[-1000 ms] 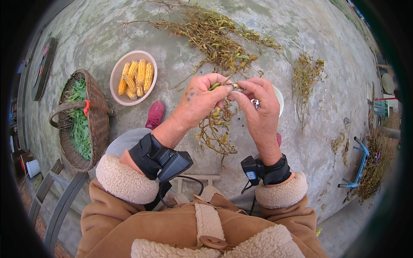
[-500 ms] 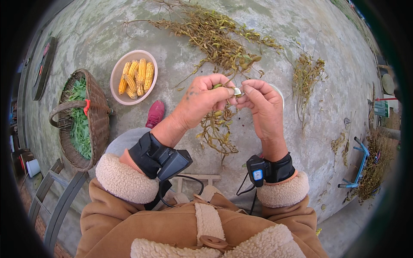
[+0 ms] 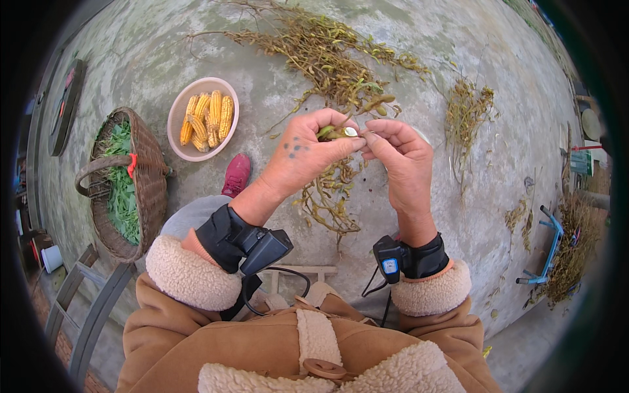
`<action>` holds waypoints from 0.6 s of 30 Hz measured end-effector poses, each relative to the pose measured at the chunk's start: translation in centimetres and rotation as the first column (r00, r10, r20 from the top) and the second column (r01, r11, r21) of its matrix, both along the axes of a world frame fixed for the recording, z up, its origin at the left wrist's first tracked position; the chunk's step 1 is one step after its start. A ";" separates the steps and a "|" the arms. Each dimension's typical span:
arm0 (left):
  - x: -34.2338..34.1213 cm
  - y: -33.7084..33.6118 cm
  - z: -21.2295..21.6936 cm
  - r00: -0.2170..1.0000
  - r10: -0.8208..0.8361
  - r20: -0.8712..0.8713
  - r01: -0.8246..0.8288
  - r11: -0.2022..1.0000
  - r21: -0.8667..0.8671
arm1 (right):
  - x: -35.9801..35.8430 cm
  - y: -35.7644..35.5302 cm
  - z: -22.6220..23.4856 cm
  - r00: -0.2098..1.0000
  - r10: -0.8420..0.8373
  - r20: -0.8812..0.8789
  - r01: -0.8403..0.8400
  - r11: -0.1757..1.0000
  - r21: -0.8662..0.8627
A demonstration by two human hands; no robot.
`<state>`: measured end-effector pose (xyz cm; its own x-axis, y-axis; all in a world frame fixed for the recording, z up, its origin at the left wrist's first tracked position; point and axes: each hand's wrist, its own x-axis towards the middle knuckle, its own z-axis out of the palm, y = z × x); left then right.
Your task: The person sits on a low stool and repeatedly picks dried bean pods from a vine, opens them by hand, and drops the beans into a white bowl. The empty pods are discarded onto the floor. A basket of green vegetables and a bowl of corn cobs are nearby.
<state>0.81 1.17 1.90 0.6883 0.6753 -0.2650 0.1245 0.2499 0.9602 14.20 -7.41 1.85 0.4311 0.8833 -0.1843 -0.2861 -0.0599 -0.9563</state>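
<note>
My left hand (image 3: pixel 311 141) is closed on a bean stalk with green-brown pods (image 3: pixel 325 133). Part of the stalk hangs below the fingers as a dry, podded branch (image 3: pixel 331 203). A small pale piece (image 3: pixel 351 131) shows at the left thumb tip; whether it is the inside of a split pod I cannot tell. My right hand (image 3: pixel 398 147) meets the left fingertips, its thumb and forefinger pinched together at the stalk. What lies between those fingers is too small to make out. Behind the right hand a white rim (image 3: pixel 424 138) peeks out, mostly hidden.
A heap of dried bean plants (image 3: pixel 327 59) lies ahead on the concrete, with a smaller bunch (image 3: pixel 468 108) to its right. Leftward are a pink basin (image 3: pixel 175 124) of corn cobs (image 3: pixel 213 116) and a wicker basket (image 3: pixel 149 190) of green leaves. A blue metal frame (image 3: pixel 549 249) stands far right.
The right hand has closed in against the left fingertips. My left hand has tilted slightly, showing more of the pods and the pale piece at its thumb.
</note>
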 end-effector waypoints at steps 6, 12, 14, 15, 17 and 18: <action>0.0 0.0 -0.2 0.995 0.062 0.074 -0.065 0.997 0.044 | 0.1 0.0 0.1 1.000 0.007 0.011 -0.007 1.000 0.003; 0.0 0.3 0.0 0.990 0.073 0.117 -0.053 0.986 -0.161 | 0.4 0.2 -0.6 0.982 -0.129 -0.139 0.128 0.992 -0.018; 0.0 0.4 0.0 0.988 0.088 0.126 -0.059 0.973 -0.222 | 0.8 0.1 -0.6 0.982 -0.170 -0.081 0.173 0.985 0.029; 0.0 0.5 0.0 0.988 0.091 0.124 -0.061 0.972 -0.229 | 0.9 0.1 -0.5 0.976 -0.212 -0.050 0.213 0.977 0.018; 0.0 0.5 -0.1 0.988 0.094 0.123 -0.062 0.969 -0.238 | 1.0 0.0 -0.4 0.986 -0.161 -0.053 0.164 0.984 0.074; 0.0 0.6 -0.1 0.988 0.092 0.125 -0.059 0.969 -0.241 | 1.0 0.0 -0.4 0.989 -0.136 -0.056 0.141 0.984 0.105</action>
<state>0.76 1.72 1.85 0.6778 0.6564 -0.3313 -0.0295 0.4746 0.8797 15.15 -7.42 1.47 0.5436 0.8316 -0.1140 -0.3303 0.0871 -0.9399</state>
